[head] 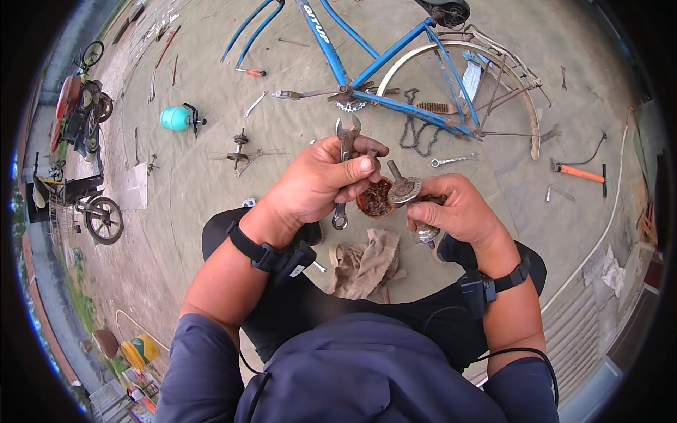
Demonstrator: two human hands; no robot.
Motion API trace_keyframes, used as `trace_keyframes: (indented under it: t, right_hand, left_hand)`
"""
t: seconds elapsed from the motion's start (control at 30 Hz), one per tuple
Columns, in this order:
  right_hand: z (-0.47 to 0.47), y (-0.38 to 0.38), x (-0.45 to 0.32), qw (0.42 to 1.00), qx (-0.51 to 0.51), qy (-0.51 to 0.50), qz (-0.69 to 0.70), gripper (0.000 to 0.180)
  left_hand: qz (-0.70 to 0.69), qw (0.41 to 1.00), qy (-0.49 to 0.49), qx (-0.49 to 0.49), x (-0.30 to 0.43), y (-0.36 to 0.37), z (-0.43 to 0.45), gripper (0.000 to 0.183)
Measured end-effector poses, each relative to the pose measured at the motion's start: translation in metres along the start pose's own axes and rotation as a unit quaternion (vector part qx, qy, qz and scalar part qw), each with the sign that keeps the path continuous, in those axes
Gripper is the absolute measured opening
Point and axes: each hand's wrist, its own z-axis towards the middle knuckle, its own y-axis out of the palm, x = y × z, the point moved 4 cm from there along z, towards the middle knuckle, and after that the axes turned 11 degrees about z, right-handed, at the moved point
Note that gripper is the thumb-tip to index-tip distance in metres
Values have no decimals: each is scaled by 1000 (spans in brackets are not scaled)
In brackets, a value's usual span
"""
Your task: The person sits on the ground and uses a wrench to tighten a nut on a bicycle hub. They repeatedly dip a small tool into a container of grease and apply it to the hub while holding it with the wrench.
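My left hand [333, 174] holds a combination wrench [346, 140] upright, its open end up and its ring end below the palm; a small metal part [373, 154] shows at its fingertips. My right hand [449, 209] grips a bicycle wheel hub [405, 189] with its axle tilted up to the left. Behind and between the hands, a round reddish bowl [375, 200] holds small dark parts. A crumpled brown rag [366, 261] lies between my feet. Beyond the hands is a blue bicycle frame [328, 45] with crank and chainring.
On the ground sheet lie a bicycle chain [418, 132], a wire brush [436, 107], a combination wrench [455, 159], an orange-handled hammer [582, 172], another hub [237, 150] and a turquoise container [174, 118]. A white-rimmed wheel part [529, 98] is by the frame. Motorcycles [84, 113] stand far left.
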Motion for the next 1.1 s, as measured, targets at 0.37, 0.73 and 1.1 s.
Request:
trace_keyframes:
  t: [0.37,0.73,1.1]
  right_hand:
    - [3,-1,-6,982,35,-29,-184,25]
    - [1,5,-11,825,153,-230,-492,24]
    - [2,-1,-6,832,142,-220,-489,25]
  left_hand:
    - [80,997,-22,5,-3,4,-1,38]
    - [187,978,-53,69,2,3,3,26]
    - [228,970,-31,77,0,3,4,28]
